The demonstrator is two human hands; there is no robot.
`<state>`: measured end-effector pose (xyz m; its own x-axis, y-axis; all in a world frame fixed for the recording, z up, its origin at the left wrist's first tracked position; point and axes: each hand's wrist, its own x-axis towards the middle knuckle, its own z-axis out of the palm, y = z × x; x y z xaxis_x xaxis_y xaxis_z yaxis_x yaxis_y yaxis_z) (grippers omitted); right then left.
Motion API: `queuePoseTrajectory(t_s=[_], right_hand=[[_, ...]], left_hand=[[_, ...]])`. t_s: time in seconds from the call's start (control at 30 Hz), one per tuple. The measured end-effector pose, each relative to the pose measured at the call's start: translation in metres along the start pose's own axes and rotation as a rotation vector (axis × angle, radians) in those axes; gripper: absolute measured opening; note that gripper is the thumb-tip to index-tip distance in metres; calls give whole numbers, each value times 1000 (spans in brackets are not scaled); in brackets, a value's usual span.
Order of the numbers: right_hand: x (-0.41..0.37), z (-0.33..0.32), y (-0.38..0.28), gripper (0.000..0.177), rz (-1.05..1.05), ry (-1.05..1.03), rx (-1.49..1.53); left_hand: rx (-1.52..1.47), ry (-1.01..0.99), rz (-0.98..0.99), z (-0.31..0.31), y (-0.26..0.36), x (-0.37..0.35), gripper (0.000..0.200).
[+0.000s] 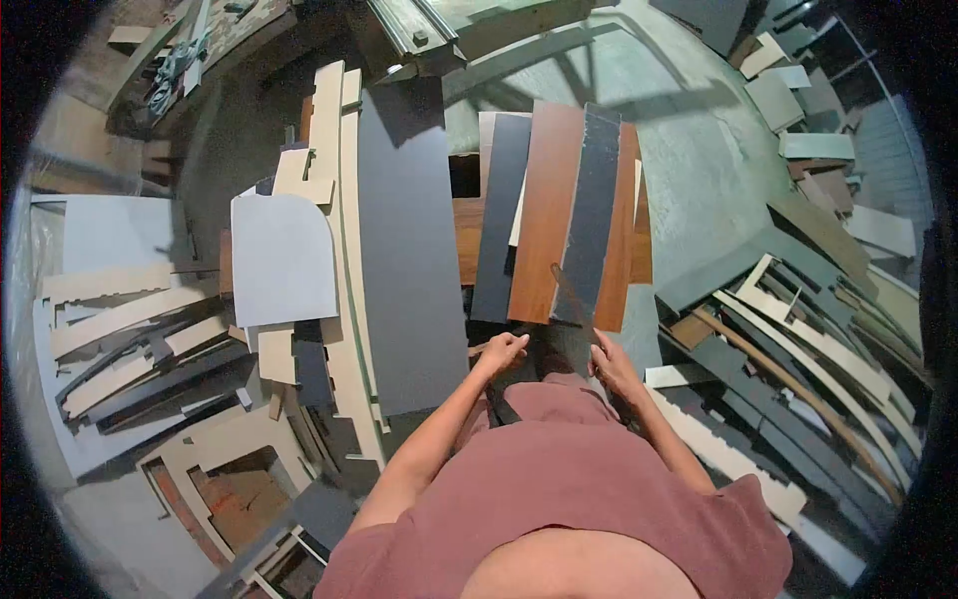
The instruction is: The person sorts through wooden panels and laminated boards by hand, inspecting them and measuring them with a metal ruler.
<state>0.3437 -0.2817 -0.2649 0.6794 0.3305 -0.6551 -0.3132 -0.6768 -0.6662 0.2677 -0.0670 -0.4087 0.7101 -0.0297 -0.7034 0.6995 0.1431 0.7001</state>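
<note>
My right hand (pixel 616 367) is closed around the lower end of a thin brown strip (pixel 571 290) with a rounded tip. The strip slants up and left across a dark grey board (pixel 591 200) and the edge of a reddish-brown wood-grain board (pixel 547 215). My left hand (pixel 502 352) is closed just below the boards' near ends, by the large grey panel (pixel 411 240). A small brown end sticks out left of its fingers; what it belongs to I cannot tell. Another dark board (pixel 502 220) and an orange-brown board (pixel 619 230) flank the middle ones.
Left of the grey panel lie long cream strips (pixel 324 130) and a white panel with a rounded corner (pixel 283 255). Cut offcuts pile up at far left (pixel 150 349) and right (pixel 798 369). A metal-railed structure (pixel 414 30) stands ahead, beside pale floor (pixel 699 180).
</note>
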Motion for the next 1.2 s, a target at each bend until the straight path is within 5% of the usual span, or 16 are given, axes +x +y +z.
queuePoseTrajectory(t_s=[0.13, 0.23, 0.43, 0.63, 1.2], right_hand=[[48, -62, 66, 43, -285, 85, -160], [46, -120, 53, 42, -193, 82, -119], [48, -199, 69, 39, -124, 183, 10], [59, -201, 88, 32, -178, 97, 27], [99, -179, 64, 28, -328, 3, -138]], left_hand=[[112, 21, -150, 58, 20, 35, 62], [-266, 115, -362, 99, 17, 57, 85], [-597, 332, -374, 137, 39, 80, 92], [-734, 528, -261, 154, 44, 74, 91], [-683, 610, -178, 160, 21, 68, 86]])
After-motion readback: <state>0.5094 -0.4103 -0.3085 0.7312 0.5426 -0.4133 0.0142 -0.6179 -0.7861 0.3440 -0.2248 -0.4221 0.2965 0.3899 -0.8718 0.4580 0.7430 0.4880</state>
